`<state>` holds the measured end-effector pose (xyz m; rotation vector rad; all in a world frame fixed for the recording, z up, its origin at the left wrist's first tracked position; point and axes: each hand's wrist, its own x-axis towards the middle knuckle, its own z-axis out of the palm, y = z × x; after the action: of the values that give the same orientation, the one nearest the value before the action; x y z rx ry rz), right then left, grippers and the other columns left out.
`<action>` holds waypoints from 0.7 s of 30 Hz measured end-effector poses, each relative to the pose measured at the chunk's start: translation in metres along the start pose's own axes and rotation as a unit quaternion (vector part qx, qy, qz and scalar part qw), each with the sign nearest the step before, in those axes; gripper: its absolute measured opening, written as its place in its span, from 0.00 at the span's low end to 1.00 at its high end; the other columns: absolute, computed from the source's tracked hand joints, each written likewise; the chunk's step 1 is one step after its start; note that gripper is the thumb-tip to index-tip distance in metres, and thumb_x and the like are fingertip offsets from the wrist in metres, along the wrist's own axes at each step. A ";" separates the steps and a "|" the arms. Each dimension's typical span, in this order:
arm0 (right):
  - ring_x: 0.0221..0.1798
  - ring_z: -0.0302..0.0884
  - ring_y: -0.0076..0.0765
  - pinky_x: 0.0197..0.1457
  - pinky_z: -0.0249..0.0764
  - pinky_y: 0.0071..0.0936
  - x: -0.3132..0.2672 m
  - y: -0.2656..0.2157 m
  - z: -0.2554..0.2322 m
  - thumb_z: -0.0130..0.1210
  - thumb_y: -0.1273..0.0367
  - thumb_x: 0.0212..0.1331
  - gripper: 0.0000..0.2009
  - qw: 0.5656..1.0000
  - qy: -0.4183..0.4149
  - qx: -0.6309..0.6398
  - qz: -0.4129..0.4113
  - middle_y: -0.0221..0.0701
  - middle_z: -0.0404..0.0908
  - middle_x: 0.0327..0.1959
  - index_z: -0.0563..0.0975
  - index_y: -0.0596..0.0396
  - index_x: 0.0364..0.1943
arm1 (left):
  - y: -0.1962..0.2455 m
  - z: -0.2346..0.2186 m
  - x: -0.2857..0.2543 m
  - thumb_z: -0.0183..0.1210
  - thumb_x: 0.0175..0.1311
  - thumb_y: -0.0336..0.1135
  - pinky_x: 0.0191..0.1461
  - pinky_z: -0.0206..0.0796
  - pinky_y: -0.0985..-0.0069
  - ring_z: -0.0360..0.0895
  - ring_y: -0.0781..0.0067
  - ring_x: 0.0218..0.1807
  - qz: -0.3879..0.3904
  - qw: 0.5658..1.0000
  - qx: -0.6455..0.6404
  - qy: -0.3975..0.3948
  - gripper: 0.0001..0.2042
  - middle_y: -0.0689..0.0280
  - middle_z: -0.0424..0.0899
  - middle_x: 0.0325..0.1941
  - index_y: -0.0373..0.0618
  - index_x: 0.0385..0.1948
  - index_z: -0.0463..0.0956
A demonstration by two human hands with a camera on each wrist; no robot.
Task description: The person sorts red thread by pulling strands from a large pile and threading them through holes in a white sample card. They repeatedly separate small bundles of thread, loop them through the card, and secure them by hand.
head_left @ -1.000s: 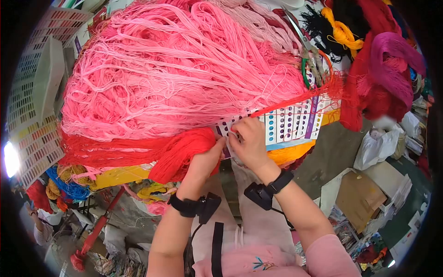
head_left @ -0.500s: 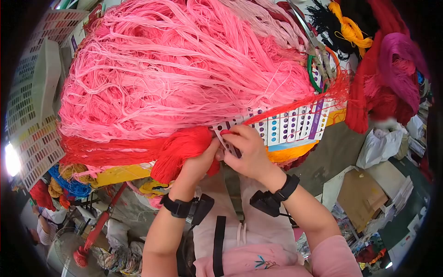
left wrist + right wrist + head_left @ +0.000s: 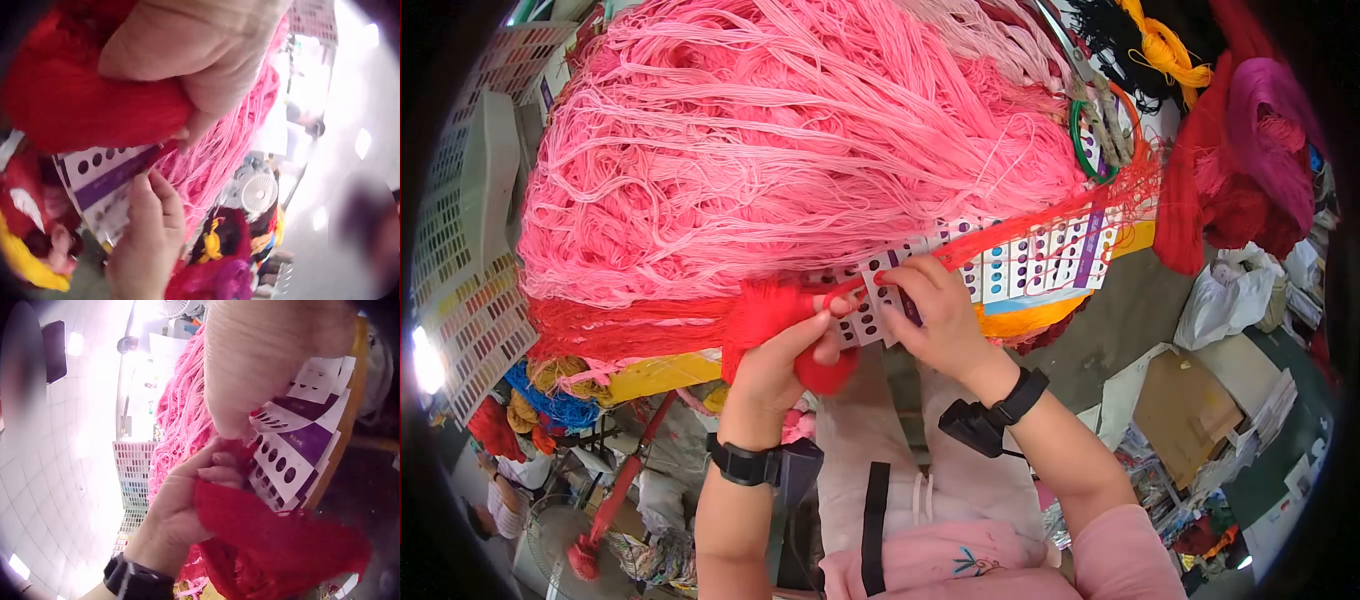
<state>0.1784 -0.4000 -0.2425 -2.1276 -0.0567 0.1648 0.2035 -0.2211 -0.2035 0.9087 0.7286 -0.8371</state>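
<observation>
My left hand (image 3: pixel 785 355) grips a bundle of red thread (image 3: pixel 762 318) near the table's front edge; in the left wrist view the red bundle (image 3: pixel 94 106) hangs beneath the palm. Just to the right, my right hand (image 3: pixel 940 315) pinches a strand of the red thread, which stretches between the hands. Under both hands lie white cards with rows of dark dots (image 3: pixel 862 322), also seen as cards (image 3: pixel 281 465) in the right wrist view. A long red strand (image 3: pixel 1040 218) runs from near the right hand toward the upper right.
A large heap of pink thread (image 3: pixel 780 150) covers most of the table. Scissors with a green handle (image 3: pixel 1090 150) lie at the upper right, near yellow thread (image 3: pixel 1170 50) and purple thread (image 3: pixel 1265 120). Colour charts (image 3: pixel 460 230) stand at the left; cardboard (image 3: pixel 1185 415) is at the right.
My left hand has moved left and slightly down with the red bundle, away from the right hand. A red strand now shows between the hands, and more of the dotted cards is uncovered.
</observation>
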 end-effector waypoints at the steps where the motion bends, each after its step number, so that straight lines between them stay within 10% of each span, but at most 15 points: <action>1: 0.31 0.69 0.41 0.37 0.66 0.28 -0.001 0.005 0.004 0.52 0.75 0.37 0.13 1.000 0.004 0.013 0.002 0.37 0.70 0.29 0.73 0.57 0.33 | 0.002 -0.002 -0.003 0.48 0.55 0.30 0.22 0.54 0.86 0.60 0.84 0.16 -0.030 0.993 -0.090 -0.073 0.08 0.69 0.73 0.22 0.39 0.35 0.70; 9: 0.29 0.68 0.41 0.34 0.64 0.31 0.004 0.008 0.010 0.51 0.74 0.38 0.12 0.986 0.078 0.141 0.033 0.36 0.69 0.27 0.72 0.53 0.33 | -0.021 -0.007 0.030 0.50 0.55 0.34 0.28 0.63 0.84 0.70 0.81 0.23 0.081 0.914 0.397 0.028 0.09 0.68 0.74 0.23 0.40 0.34 0.71; 12: 0.32 0.67 0.42 0.33 0.64 0.33 0.008 -0.004 0.012 0.55 0.70 0.34 0.15 0.999 0.036 -0.012 0.021 0.36 0.67 0.31 0.72 0.52 0.33 | 0.018 -0.004 -0.013 0.52 0.54 0.35 0.22 0.58 0.86 0.67 0.80 0.19 0.042 0.979 0.141 0.139 0.06 0.68 0.73 0.20 0.43 0.27 0.70; 18: 0.35 0.65 0.39 0.36 0.58 0.34 0.009 -0.007 0.016 0.58 0.68 0.29 0.18 0.995 0.031 -0.092 0.026 0.33 0.64 0.31 0.71 0.50 0.32 | 0.087 -0.101 -0.091 0.47 0.58 0.39 0.15 0.46 0.90 0.55 0.87 0.10 0.080 0.971 -0.030 0.224 0.12 0.74 0.61 0.09 0.48 0.16 0.63; 21: 0.36 0.64 0.39 0.35 0.58 0.34 0.010 -0.008 0.017 0.58 0.68 0.28 0.18 0.995 0.025 -0.089 0.026 0.33 0.64 0.30 0.71 0.50 0.32 | 0.124 -0.148 -0.119 0.42 0.60 0.38 0.15 0.49 0.90 0.56 0.88 0.11 0.197 0.967 -0.100 0.126 0.11 0.74 0.62 0.12 0.44 0.23 0.67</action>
<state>0.1866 -0.3805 -0.2453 -2.3103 0.0139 0.1408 0.2248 -0.0106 -0.1233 0.9455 0.8021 -0.2928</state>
